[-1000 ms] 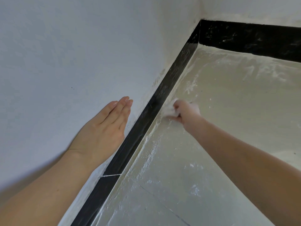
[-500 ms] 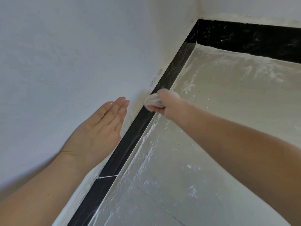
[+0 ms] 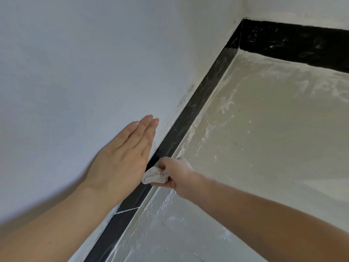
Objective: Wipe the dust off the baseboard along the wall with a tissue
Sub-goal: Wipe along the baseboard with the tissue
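Tissue [image 3: 154,175], clenched by right hand [image 3: 178,174], slides nearer along black baseboard [image 3: 192,110], extending the wipe; flat-fingered left hand [image 3: 122,157] presses wall [image 3: 94,72].

No word, number, label, brand or sign can be read anywhere: not on the wall [image 3: 75,72], the black baseboard [image 3: 198,110], the tissue [image 3: 154,175] or the floor [image 3: 264,148]. At about 6 o'clock a thin pale line [image 3: 128,210] crosses the baseboard, but it is not a letter.
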`<control>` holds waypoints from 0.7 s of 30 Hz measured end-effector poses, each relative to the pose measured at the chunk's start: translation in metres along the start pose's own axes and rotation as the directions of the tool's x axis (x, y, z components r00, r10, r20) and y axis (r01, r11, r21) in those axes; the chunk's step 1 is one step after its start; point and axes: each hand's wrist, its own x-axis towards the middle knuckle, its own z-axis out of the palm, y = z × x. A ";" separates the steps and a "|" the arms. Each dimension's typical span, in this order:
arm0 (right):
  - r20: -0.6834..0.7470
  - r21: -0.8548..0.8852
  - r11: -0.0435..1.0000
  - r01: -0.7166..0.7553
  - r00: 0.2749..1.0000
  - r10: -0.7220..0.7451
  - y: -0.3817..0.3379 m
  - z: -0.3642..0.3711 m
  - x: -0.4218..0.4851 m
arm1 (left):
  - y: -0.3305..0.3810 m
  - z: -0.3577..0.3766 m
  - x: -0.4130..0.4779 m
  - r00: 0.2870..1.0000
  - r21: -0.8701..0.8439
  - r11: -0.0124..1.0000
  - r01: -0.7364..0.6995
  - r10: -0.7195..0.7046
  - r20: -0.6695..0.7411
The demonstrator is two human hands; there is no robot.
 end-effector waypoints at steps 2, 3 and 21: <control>-0.078 0.069 0.992 0.106 0.992 -0.101 -0.035 -0.009 0.003 | -0.005 -0.004 0.005 1.000 -0.042 0.999 0.010 -0.009 0.020; -0.146 0.160 0.972 0.171 0.978 -0.148 -0.056 -0.019 0.003 | -0.007 -0.007 0.007 1.000 -0.055 0.998 0.009 -0.008 0.028; -0.362 0.041 0.994 0.101 0.929 -0.079 -0.084 -0.039 0.009 | -0.043 -0.060 0.040 0.946 -0.131 0.979 -0.158 0.188 0.263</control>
